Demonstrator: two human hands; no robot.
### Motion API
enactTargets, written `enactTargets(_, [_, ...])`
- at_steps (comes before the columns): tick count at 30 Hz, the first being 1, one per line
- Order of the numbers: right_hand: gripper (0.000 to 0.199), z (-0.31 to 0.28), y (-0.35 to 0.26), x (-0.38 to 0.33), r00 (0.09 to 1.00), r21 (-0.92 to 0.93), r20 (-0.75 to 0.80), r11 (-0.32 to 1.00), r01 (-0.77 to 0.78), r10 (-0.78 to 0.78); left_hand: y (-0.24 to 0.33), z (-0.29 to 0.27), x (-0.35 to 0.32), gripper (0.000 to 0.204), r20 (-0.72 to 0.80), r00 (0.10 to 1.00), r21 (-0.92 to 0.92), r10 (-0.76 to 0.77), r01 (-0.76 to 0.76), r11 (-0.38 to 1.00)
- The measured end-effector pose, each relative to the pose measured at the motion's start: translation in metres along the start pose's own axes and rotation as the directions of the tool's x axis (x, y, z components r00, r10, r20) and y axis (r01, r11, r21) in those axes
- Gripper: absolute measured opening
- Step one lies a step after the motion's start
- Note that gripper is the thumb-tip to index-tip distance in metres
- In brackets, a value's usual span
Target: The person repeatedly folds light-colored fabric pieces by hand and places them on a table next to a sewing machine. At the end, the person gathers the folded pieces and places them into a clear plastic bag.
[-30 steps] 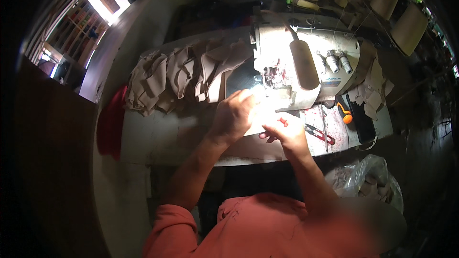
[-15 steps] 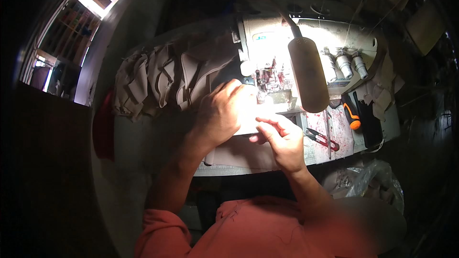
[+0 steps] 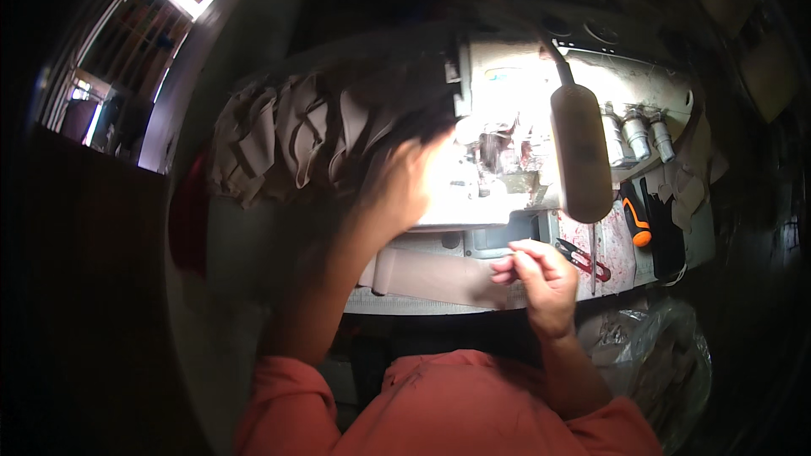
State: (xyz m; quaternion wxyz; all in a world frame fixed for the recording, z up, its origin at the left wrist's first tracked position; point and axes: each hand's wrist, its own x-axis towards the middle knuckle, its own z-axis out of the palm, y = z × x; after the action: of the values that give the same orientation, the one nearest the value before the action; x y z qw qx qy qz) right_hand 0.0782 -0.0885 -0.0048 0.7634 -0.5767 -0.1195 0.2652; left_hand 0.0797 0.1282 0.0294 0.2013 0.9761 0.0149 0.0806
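A beige fabric strip (image 3: 431, 277) lies flat along the front of the white sewing machine (image 3: 515, 110). My right hand (image 3: 541, 280) pinches the strip's right end with its fingertips. My left hand (image 3: 407, 186) is lifted and blurred, at the brightly lit left side of the machine. It sits against the edge of a heap of folded beige fabric pieces (image 3: 296, 131). Its fingers are too smeared to show whether they hold anything.
A dark lamp head (image 3: 581, 152) on a stalk hangs over the machine bed. Red thread snips (image 3: 583, 257) and an orange-handled tool (image 3: 635, 219) lie to the right, with metal knobs (image 3: 634, 135) above them. A clear plastic bag (image 3: 659, 346) sits by my right elbow.
My left hand has left the strip in front of the machine and gone up and left toward the fabric heap. My right hand stays pinching the strip.
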Motion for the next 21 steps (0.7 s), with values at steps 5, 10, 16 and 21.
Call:
enactTargets(5, [0.012, -0.028, 0.012, -0.014, 0.989, -0.376, -0.108, 0.917, -0.134, 0.100, -0.063, 0.012, 0.030, 0.030, -0.145, 0.953, 0.661, 0.266, -0.107, 0.743])
enactTargets(10, [0.019, -0.009, 0.015, -0.010, 0.998, -0.883, 0.033, 0.466, 0.053, -0.050, -0.032, -0.036, -0.020, 0.026, -0.543, 0.839, -0.041, 0.018, -0.049, 0.998])
enactTargets(16, [0.017, -0.010, 0.024, -0.001, 0.982, -0.922, 0.186, 0.340, 0.186, -0.032, -0.057, -0.032, -0.144, 0.018, -0.458, 0.763, -0.251, -0.456, 0.382, 0.890])
enactTargets(21, [0.018, 0.006, 0.002, -0.007, 0.981, -0.908, 0.196, 0.376, 0.185, -0.009, -0.006, -0.027, -0.071, 0.023, -0.559, 0.829, -0.210, -0.007, -0.133, 0.969])
